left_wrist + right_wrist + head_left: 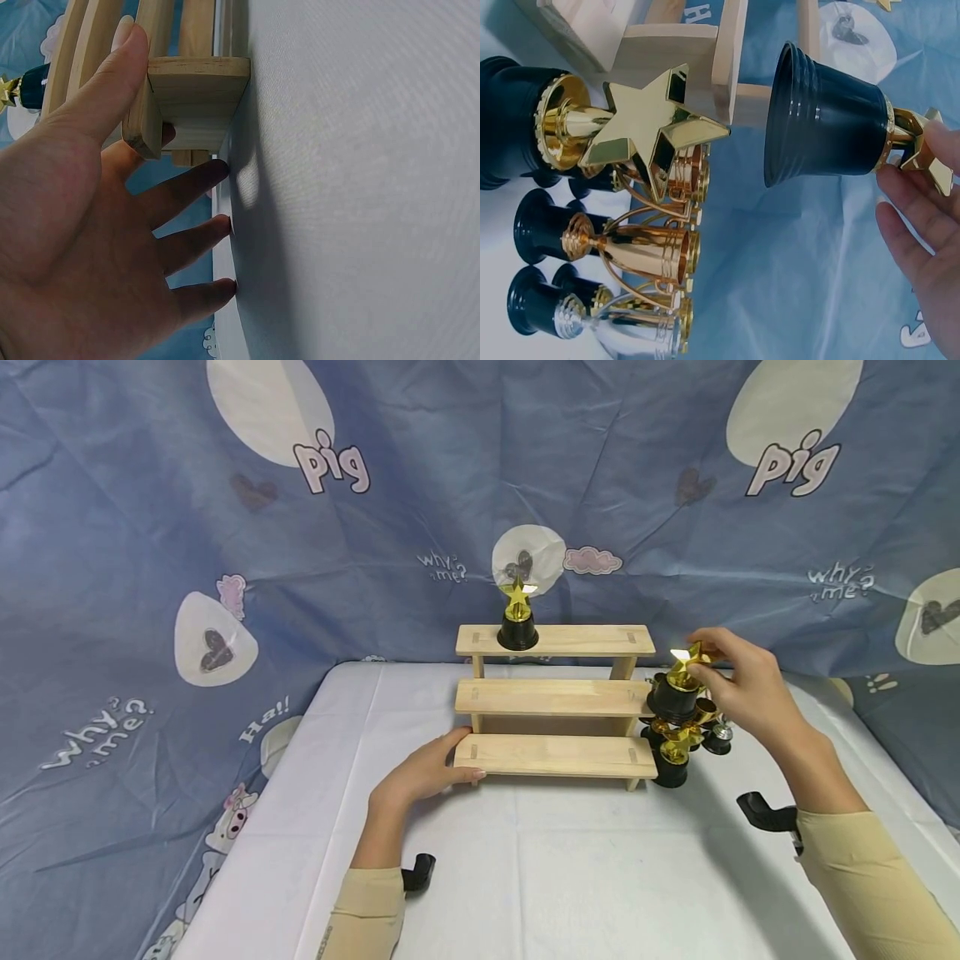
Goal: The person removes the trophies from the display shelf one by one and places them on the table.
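Observation:
My right hand (750, 685) pinches a star trophy (829, 116) by its gold star, holding its black base up off the table beside the right end of the shelf. Below it, another star trophy (671, 760) stands on the table among several cup trophies, such as a bronze cup (634, 240) and a silver cup (626, 322). With the thumb on top and the index finger beneath, my left hand (423, 768) grips the left end of the lowest board of the three-step wooden shelf (555, 754); its other fingers are spread. One star trophy (518, 618) stands upright on the top step, left of its middle.
A white cloth covers the table (517, 860). Behind it hangs a blue printed curtain (420, 510), close to the back of the shelf. Black wrist mounts (765, 814) stick out from both forearms.

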Demonstrator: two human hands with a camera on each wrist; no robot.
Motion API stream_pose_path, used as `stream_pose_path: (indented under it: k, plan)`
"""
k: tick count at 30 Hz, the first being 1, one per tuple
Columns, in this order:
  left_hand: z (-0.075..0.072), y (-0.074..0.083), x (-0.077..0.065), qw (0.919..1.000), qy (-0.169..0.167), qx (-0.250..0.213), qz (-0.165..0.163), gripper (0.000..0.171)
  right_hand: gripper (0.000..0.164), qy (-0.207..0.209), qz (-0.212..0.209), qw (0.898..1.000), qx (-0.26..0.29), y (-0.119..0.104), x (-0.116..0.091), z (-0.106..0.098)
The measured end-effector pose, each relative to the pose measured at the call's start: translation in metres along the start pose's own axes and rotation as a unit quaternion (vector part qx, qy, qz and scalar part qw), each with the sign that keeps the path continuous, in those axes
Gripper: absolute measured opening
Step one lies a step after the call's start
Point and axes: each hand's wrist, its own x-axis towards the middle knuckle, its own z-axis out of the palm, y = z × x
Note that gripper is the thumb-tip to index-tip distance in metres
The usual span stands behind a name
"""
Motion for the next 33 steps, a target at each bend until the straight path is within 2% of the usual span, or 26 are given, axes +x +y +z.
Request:
stream_pose_path:
  k: [9, 16, 23, 33]
  plan:
    - [0.0, 0.0, 0.0, 1.0, 0.003, 0.0, -0.001, 0.087, 0.036, -0.01, 0.009, 1.0, -0.005, 0.003, -0.004, -0.002]
    - [0.0, 0.0, 0.0, 1.0, 0.004, 0.0, -0.001, 0.087, 0.035, -0.003, -0.01, 1.0, -0.02, 0.005, -0.008, -0.003]
    - [-0.001, 0.001, 0.0, 1.0, 0.003, -0.001, 0.002, 0.085, 0.034, -0.005, 0.002, 1.0, -0.015, 0.008, -0.012, -0.008]
    - [-0.001, 0.0, 0.0, 1.0, 0.002, -0.005, 0.005, 0.087, 0.035, 0.025, -0.016, 1.0, -0.01, 0.017, -0.021, -0.011]
